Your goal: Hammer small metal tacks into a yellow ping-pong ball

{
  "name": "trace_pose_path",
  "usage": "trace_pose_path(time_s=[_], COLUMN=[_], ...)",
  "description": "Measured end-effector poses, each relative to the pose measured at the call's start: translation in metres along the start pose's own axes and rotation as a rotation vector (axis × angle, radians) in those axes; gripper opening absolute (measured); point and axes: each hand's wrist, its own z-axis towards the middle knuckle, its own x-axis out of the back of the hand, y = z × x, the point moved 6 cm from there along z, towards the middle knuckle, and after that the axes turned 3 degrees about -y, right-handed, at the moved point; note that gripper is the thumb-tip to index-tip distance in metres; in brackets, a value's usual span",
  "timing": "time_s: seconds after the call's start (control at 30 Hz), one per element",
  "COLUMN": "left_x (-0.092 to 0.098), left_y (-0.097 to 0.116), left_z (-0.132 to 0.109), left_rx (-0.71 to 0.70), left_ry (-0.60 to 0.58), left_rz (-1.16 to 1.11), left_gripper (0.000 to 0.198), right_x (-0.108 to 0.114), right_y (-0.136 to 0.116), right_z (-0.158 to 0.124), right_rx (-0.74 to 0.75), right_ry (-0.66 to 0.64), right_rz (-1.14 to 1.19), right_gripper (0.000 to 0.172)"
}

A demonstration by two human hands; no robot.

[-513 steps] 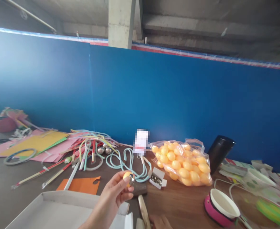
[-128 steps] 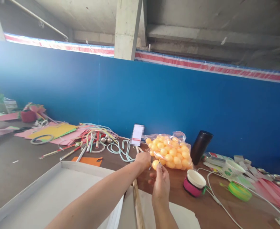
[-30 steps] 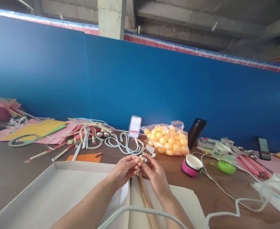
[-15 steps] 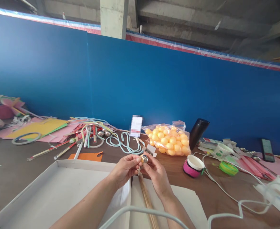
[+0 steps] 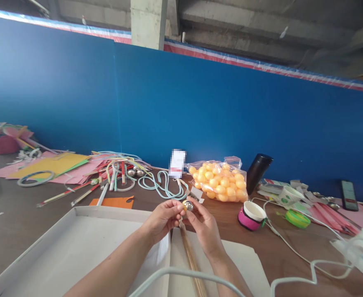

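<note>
Both hands meet over the middle of the table around a shiny silver bell (image 5: 188, 205). My right hand (image 5: 205, 227) grips the bell between thumb and fingers. My left hand (image 5: 165, 215) is closed in a pinch at the bell's left side, where a small yellowish spot shows; what its fingertips hold is too small to make out. Below the hands, a bundle of thin wooden sticks (image 5: 190, 253) lies over a pale sheet (image 5: 237, 255). A shallow white tray (image 5: 107, 243) sits under my left forearm. Just behind the fingers stands a small open box (image 5: 196, 194).
A clear bag of orange balls (image 5: 220, 181) lies beyond my hands, beside a black flask (image 5: 258, 173). Pale blue cord (image 5: 159, 185), an orange sheet (image 5: 115, 202) and coloured paper (image 5: 57, 165) lie leftward. To the right are a pink-banded cup (image 5: 252, 215), white cable (image 5: 293, 251) and a phone (image 5: 349, 196).
The view has shifted very slightly, and the bell seems a little turned between my fingers. Both hands keep nearly the same pose.
</note>
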Motion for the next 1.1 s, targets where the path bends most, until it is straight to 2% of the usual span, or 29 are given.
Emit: trace_pose_path(time_s=[1.1], left_x=[-0.0071], left_y=[0.0041], left_z=[-0.0044], left_rx=[-0.023], left_ry=[-0.043], left_rz=[0.016], left_gripper=[0.015], right_x=[0.0027], right_y=[-0.0051], right_z=[-0.0017], right_rx=[0.068], right_ry=[0.022], right_rz=[-0.03], right_gripper=[0.039])
